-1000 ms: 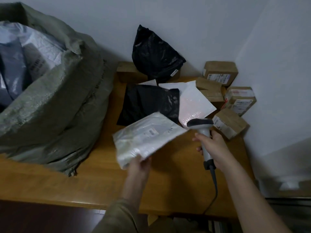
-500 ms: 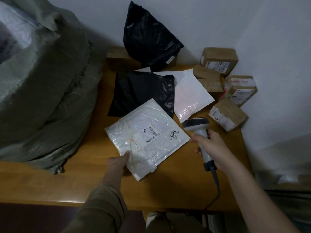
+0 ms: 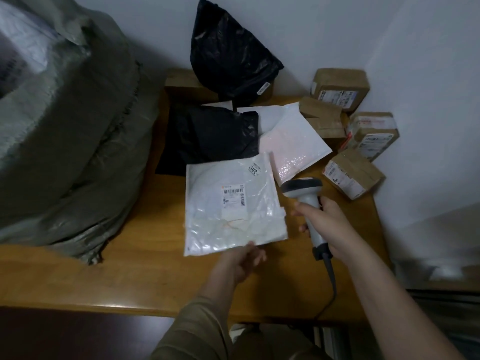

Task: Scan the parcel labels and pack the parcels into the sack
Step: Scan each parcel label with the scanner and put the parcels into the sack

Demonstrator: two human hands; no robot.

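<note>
Now left hand (image 3: 240, 261) holds white parcel (image 3: 233, 203), right hand (image 3: 327, 222) grips scanner (image 3: 302, 188).

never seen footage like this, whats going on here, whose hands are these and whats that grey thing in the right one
There is no machine here, only a person wearing a camera on the head, so you look down at their own two hands over a wooden table. The left hand pinches the near edge of a white plastic mailer with its printed label facing up. The right hand grips a grey corded barcode scanner, the tool for reading such labels, its head close beside the mailer. Farther back lie two black poly bags, a white bubble mailer and several brown cardboard boxes. At left stands the big grey-green woven sack for packing.
</note>
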